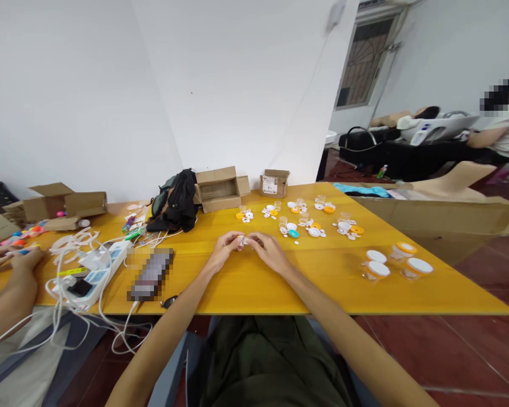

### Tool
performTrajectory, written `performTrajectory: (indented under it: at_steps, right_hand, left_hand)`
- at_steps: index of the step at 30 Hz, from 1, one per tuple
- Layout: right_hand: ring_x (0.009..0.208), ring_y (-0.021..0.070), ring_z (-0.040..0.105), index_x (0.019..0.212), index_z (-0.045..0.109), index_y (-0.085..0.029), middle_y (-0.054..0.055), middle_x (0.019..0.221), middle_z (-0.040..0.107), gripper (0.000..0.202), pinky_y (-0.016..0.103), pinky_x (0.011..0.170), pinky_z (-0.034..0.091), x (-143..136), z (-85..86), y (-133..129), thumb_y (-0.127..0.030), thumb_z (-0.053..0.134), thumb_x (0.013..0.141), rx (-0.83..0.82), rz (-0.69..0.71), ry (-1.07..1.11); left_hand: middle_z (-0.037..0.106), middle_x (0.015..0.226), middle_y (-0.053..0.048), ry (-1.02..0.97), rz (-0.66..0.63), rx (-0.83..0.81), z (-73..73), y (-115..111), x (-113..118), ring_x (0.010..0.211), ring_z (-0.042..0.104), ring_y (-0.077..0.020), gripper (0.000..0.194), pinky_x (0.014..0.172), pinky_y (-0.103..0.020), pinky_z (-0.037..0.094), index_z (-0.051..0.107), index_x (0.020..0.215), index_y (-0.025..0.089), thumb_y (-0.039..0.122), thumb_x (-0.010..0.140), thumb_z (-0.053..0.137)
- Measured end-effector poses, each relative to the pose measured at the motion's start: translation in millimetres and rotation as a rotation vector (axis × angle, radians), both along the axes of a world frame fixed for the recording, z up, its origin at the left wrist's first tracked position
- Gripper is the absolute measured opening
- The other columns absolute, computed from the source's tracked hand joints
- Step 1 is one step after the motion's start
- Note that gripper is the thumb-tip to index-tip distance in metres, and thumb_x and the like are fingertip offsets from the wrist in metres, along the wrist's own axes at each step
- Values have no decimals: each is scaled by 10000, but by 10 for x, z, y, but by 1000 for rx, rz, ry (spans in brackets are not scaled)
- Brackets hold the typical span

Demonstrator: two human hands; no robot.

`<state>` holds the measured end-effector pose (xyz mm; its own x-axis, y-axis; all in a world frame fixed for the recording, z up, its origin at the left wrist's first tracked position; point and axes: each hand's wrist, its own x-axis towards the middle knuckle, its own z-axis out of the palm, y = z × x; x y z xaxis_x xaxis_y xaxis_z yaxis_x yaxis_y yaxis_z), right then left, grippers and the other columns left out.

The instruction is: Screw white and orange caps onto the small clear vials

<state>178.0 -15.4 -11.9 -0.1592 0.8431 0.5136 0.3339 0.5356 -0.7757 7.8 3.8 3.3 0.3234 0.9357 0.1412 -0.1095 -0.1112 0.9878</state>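
Note:
Both my hands meet over the middle of the yellow table (237,288). My left hand (225,249) and my right hand (266,249) pinch a small white piece (243,241) between the fingertips; its details are too small to tell. Beyond them lie several groups of small white parts with coloured rings and clear cups, among them a teal ring (294,233) and an orange ring (357,230). On the right stand several clear jars with white and orange lids, one of them a white-lidded jar (419,268).
To the left are a phone (151,275), a power strip (104,274) with tangled white cables, and a black bag (173,203). Open cardboard boxes (220,191) stand at the back. Another person's hands (21,257) work at far left; a person sits at far right.

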Motion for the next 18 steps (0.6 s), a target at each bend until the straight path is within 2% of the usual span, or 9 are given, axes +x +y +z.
performTrajectory:
  at_steps: [6,11,18]
  right_hand:
    - [803,189,635,993,670,-226,45,912,694,158,299,711,520,6,-22,1,-305,590,883,89,44,-72]
    - [870,205,623,1071,665,-247,61,961,668,199,350,810,520,25,-49,-7,-221,572,896,212,44,-126]
    - [733,185,621,948,688,-233,37,846,694,126,305,695,510,14,-29,-8,-302,602,886,137,-6,-119]
  left_hand:
    - [611,637,6,5,-4,-9,28,-14,4,572,533,-102,427,582,-234,430,669,748,159,575,692,745]
    - [543,551,22,103,31,23,25,-25,21,508,484,-94,464,522,-226,372,608,658,167,618,753,660]
    - [552,579,21,106,9,73,24,-25,22,539,493,-99,499,557,-231,400,630,702,164,662,725,663]
